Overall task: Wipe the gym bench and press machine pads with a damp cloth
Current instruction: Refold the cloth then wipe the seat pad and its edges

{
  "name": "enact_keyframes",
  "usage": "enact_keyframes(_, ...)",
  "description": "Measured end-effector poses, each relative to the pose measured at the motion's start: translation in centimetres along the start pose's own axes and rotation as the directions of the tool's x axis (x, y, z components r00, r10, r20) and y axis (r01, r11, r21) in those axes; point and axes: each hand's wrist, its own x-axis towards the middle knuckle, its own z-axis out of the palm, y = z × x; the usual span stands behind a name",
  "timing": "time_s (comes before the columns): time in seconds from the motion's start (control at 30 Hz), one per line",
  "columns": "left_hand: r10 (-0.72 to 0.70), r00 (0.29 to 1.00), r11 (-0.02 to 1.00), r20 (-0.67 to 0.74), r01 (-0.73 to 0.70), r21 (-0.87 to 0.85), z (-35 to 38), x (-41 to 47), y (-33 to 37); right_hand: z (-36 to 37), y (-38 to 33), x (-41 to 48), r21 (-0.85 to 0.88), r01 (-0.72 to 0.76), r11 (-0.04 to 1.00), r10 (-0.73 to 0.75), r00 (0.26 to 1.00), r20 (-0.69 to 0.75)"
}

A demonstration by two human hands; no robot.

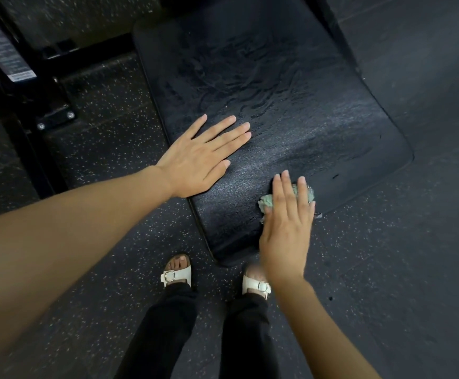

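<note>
Right grip (pixel 287 231) lies released, its straight fingers pressing a crumpled green cloth (pixel 267 202) onto the near right part of the black padded surface (pixel 291 105). Left grip (pixel 195 162), also released, rests palm-down at the surface's left edge. Wet streaks mark the far part.

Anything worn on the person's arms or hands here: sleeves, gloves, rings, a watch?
Nothing visible. The left forearm and right forearm are bare, no sleeve in frame. The left hand and right hand show no gloves, rings, watch or bracelet.
</note>
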Motion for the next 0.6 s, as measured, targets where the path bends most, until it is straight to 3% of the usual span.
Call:
enact_keyframes(0.1, -0.006, 1.0, 1.0, 0.003, 0.006, -0.005, -0.1, 0.0, 0.2, 0.9, -2.7, -2.6, 0.023, 0.012, 1.0, -0.011, 1.0, -0.029)
enact_keyframes(0.27, -0.04, 0.999, 0.999, 0.001, 0.04, -0.005, -0.2, -0.1, 0.6, 0.7, -4.8, -6.5, 0.015, 0.294, 0.956, -0.294, 0.95, 0.106)
enact_keyframes(0.37, -0.094, 0.996, 0.996, -0.008, 0.094, 0.0, -0.2, 0.0, 1.4, 0.0, -2.3, -5.0, -0.019, 0.401, 0.916, -0.391, 0.902, 0.182)
enact_keyframes(0.6, -0.219, 0.976, 0.976, -0.001, 0.219, -0.003, 0.2, 0.7, 3.8, -2.0, 4.9, 1.4, -0.009, 0.424, 0.906, -0.417, 0.894, 0.161)
